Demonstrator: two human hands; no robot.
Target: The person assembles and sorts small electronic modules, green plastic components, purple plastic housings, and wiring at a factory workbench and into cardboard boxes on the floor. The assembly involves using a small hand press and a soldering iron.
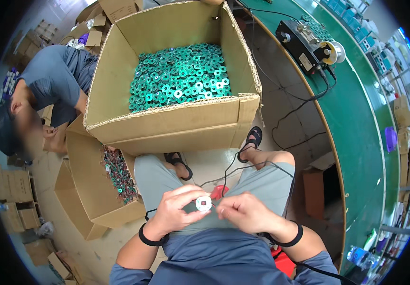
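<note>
Over my lap, my left hand [182,209] pinches a small white round part [203,204] with a dark square at its middle. My right hand [244,212] is closed just right of that part, its fingertips close to the rim. A short thin line, perhaps a wire, shows between the right fingertips and the part; what those fingers grip is too small to make out. Ahead stands a large open cardboard box [181,124], partly filled with many green ring-shaped circuit boards [181,78]. Black bands circle both my wrists.
A smaller cardboard box [84,178] at left holds loose small parts with reddish wires [119,176]. Beyond it a person [55,80] bends down. A green workbench [357,156] runs along the right, carrying a black device with a spool [309,45]. Black cables [285,114] hang beside it.
</note>
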